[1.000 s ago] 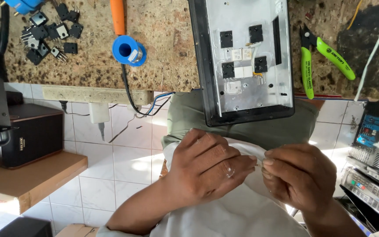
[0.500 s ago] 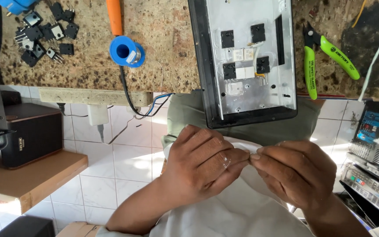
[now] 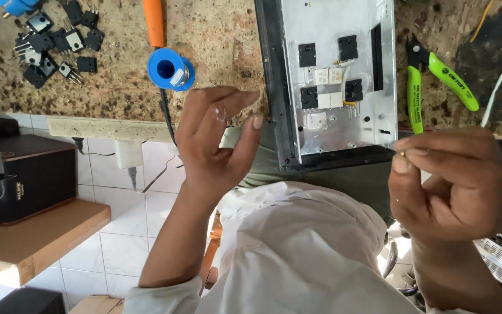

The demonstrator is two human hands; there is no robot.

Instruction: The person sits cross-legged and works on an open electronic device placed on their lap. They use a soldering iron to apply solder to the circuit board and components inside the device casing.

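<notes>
Overhead, a speckled granite worktop [image 3: 117, 75] meets white tiles [image 3: 94, 232].

Single head-worn view, looking straight down

The camera sits close above both raised hands, facing the granite desk [image 3: 117, 75] edge at the frame's top and the tiled floor [image 3: 88, 256] below.

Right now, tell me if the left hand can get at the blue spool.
Probably yes. The left hand is raised, open and empty, just below the blue spool, which lies in the open on the counter. Only the orange handle and its cord lie beside it; nothing covers it.
</notes>
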